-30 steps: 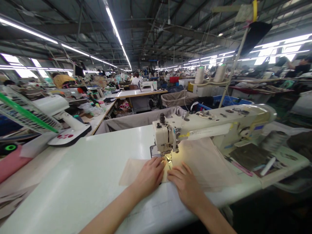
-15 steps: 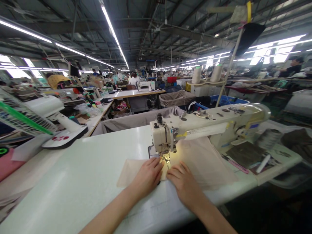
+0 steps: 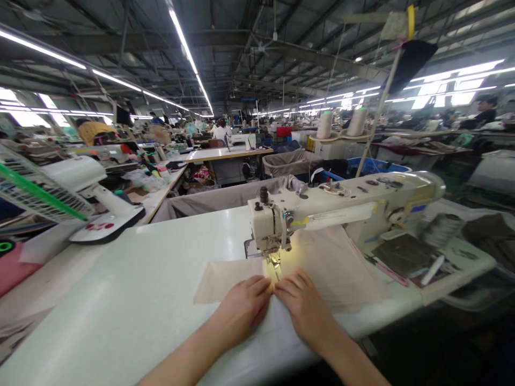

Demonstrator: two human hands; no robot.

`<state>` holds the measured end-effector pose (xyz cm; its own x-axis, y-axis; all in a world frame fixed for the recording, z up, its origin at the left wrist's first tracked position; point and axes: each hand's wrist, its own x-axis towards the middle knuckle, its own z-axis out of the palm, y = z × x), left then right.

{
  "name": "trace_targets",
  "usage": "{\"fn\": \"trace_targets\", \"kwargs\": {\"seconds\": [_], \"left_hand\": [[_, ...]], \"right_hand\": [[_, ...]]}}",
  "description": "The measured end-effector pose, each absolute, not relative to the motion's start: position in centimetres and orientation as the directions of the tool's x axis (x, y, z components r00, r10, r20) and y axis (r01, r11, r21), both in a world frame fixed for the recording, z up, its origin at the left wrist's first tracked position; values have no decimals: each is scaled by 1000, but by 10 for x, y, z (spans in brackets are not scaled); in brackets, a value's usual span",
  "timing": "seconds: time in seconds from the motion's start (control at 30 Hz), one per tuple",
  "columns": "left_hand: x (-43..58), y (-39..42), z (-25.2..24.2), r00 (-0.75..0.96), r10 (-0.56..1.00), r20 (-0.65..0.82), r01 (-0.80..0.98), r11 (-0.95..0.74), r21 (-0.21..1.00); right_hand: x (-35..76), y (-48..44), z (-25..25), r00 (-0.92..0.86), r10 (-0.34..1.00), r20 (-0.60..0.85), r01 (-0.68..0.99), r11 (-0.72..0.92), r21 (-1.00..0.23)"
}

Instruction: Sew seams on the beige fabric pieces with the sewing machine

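Observation:
A sheet of thin beige fabric (image 3: 333, 265) lies under the needle area of a white sewing machine (image 3: 265, 222), whose lamp lights the cloth around the presser foot (image 3: 275, 261). My left hand (image 3: 247, 303) pinches the fabric's near edge just in front of the foot, fingers together. Close beside it, my right hand (image 3: 301, 303) grips the same edge with bent fingers. The two hands' fingertips nearly meet. Part of the fabric extends left of my left hand, and a larger part spreads right, beneath the machine arm.
A white fan (image 3: 92, 187) stands at the left. On the right of the pale tabletop (image 3: 132, 289) lie pink-handled snips (image 3: 392, 273), a dark cloth piece (image 3: 402, 254) and a grey thread cone (image 3: 444, 230). Two thread cones (image 3: 356, 122) stand behind the machine. A fabric-lined bin (image 3: 217, 199) sits beyond the table.
My left hand has drawn back toward me from beside the presser foot to the fabric's near edge. My right hand has barely shifted, and its fingertips now sit nearer the left ones.

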<state>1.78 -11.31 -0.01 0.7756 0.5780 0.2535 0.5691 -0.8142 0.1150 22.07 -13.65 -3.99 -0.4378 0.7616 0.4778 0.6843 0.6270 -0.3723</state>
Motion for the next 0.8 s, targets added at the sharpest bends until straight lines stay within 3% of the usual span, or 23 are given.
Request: {"fn": "trace_targets", "kwargs": {"seconds": [0.23, 0.43, 0.8], "left_hand": [[12, -82, -1, 756, 604, 254, 585, -797, 152], [9, -58, 4, 761, 596, 255, 570, -803, 175], [5, -54, 3, 768, 587, 257, 574, -809, 131]], "right_hand": [[214, -111, -26, -458, 805, 377, 743, 579, -335], [212, -98, -23, -454, 805, 382, 767, 571, -293], [219, -118, -29, -426, 825, 371, 753, 551, -361]]}}
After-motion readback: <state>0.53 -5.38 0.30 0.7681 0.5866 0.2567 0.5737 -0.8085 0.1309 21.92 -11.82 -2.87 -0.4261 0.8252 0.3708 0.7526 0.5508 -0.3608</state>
